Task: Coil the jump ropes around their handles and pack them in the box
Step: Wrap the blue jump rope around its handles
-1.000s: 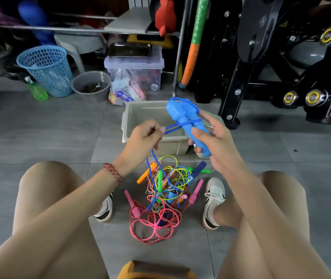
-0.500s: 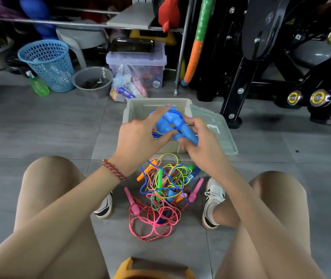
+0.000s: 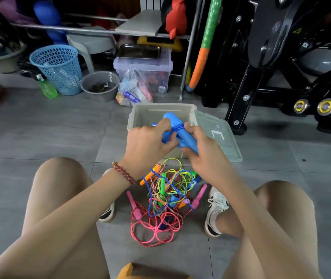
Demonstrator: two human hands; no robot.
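Handles: blue handles (image 3: 182,133) sit at frame centre, held side by side just above the near edge of the box, with blue cord wound round them near the top.
Left hand: left hand (image 3: 147,144) has its fingers curled shut on the left side of the handles and the cord there; a beaded bracelet (image 3: 123,175) circles the wrist.
Right hand: right hand (image 3: 204,156) has its fingers closed round the lower end of the handles, thumb on top.
Box: beige box (image 3: 140,115) stands open on the grey floor just above centre; I cannot tell what lies in it behind the hands.
Lid: lid (image 3: 219,135) leans on the box's right side.
Ropes: tangled ropes (image 3: 164,202) in pink, green, yellow, blue and orange lie on the floor below centre, between the two shoes.
Background: blue basket (image 3: 58,67) stands upper left.
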